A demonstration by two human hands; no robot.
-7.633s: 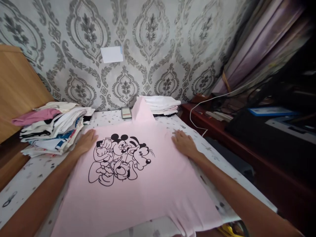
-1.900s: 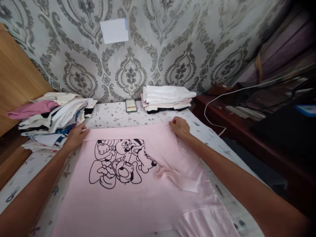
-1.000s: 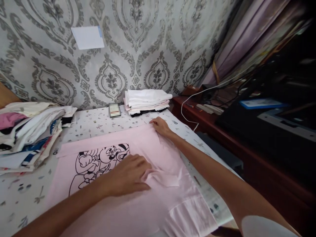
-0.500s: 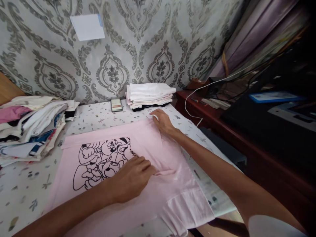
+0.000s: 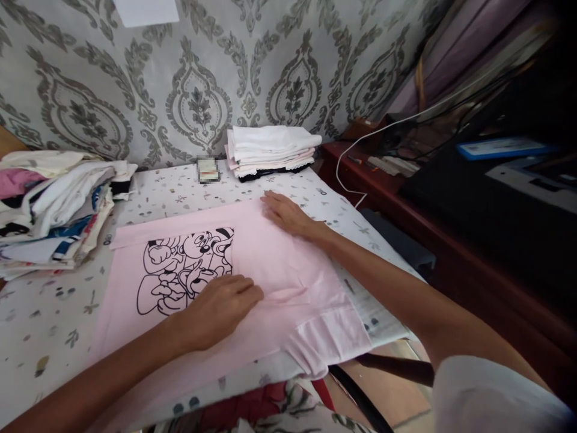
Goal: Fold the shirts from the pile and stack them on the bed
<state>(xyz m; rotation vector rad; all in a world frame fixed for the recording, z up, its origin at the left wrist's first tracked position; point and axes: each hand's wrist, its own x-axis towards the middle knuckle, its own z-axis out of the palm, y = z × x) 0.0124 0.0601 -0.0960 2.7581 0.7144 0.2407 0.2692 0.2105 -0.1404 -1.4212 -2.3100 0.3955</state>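
From the wearer's head, the camera looks forward and down across the white printed surface (image 5: 155, 195), close above the left hand (image 5: 228, 305) and right hand (image 5: 288, 215) on the pink garment (image 5: 265, 252), with the patterned wall (image 5: 247, 66) (its top outside the frame) facing it beyond.

Pale pink garment (image 5: 261, 258) bears a black line-drawn cartoon print (image 5: 184, 270).
The cloth (image 5: 54, 316) is white with small grey motifs; the wallpaper (image 5: 247, 66), silver-grey damask; the curtain (image 5: 469, 42), mauve.

Soft light, dark right side, slight blur
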